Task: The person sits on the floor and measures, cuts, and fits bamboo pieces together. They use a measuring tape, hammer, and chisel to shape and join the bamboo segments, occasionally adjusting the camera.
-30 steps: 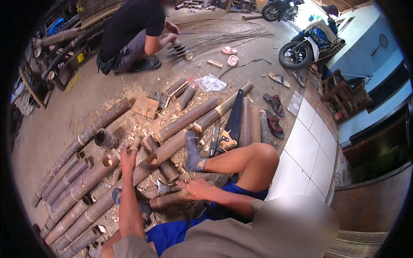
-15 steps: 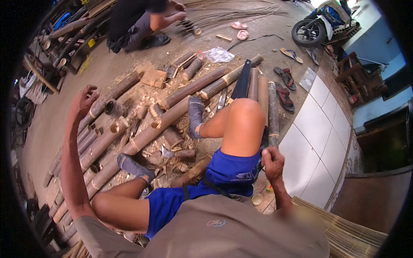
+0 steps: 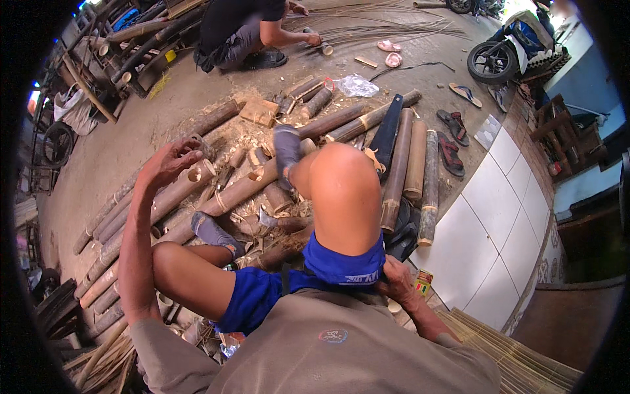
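Note:
My left hand [image 3: 172, 161] is raised over the bamboo poles on the left, its fingers loosely bent and apart, with nothing seen in them. Below it lies a bamboo pole with a hole cut near its end [image 3: 172, 194]. A longer notched bamboo pole [image 3: 231, 196] runs between my feet. My right hand [image 3: 398, 278] is down against the side of my blue shorts [image 3: 344, 262]; its fingers are largely hidden there. Between my legs is a hatchet [image 3: 268, 218] among the chips. A handsaw with a black blade [image 3: 388, 134] leans beside my raised knee.
Short bamboo lengths [image 3: 413, 157] lie right of the saw, near sandals [image 3: 451, 155] and white tiles [image 3: 489, 217]. A small tin [image 3: 423, 282] stands by my right forearm. Another person [image 3: 239, 33] crouches at the far side near thin strips [image 3: 387, 26]. A motorcycle [image 3: 495, 60] is parked far right.
My left hand has come down and to the right, its fingers reaching forward more. My right hand has dropped to the side of my shorts. My right foot has lifted and blurs; the view has shifted.

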Motion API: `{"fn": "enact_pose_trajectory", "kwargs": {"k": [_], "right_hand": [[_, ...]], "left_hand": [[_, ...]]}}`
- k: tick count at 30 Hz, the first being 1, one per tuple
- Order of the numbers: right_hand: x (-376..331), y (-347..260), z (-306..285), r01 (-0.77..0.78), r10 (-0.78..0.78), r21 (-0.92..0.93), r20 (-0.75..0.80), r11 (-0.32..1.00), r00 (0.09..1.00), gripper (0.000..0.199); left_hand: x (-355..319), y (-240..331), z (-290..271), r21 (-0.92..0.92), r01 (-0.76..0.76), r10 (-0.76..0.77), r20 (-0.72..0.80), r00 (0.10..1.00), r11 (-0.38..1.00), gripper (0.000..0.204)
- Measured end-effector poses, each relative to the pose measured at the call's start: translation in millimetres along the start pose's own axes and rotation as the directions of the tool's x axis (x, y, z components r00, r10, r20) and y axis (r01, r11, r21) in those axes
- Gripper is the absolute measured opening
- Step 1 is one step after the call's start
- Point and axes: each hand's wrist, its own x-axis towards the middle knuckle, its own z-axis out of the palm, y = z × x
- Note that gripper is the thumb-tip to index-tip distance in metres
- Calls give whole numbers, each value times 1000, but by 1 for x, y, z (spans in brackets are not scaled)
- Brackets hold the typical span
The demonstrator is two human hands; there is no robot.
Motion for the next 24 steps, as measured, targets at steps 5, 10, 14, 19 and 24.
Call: {"fn": "enact_pose_trajectory", "kwargs": {"k": [5,10,14,19,24], "right_hand": [[10,-4,19,-1,-8,-55,-170,998,985,20],[79,-36,30,-130,160,125,-276,984,948,11],[107,-49,32,-89,126,187,-195,978,973,13],[62,-23,-5,-260,175,150,426,954,887,32],[93,-17,12,-74,72,-10,416,997,907,27]], "left_hand": [[16,-3,7,-86,8,-6,32,999,996,69],[0,5,-6,-104,12,-13,-5,1000,995,65],[11,-14,-7,-92,1,-4,-28,1000,996,66],[13,-26,-8,-121,-17,14,-25,1000,992,68],[22,-29,-3,-87,41,-40,6,999,995,65]]}}
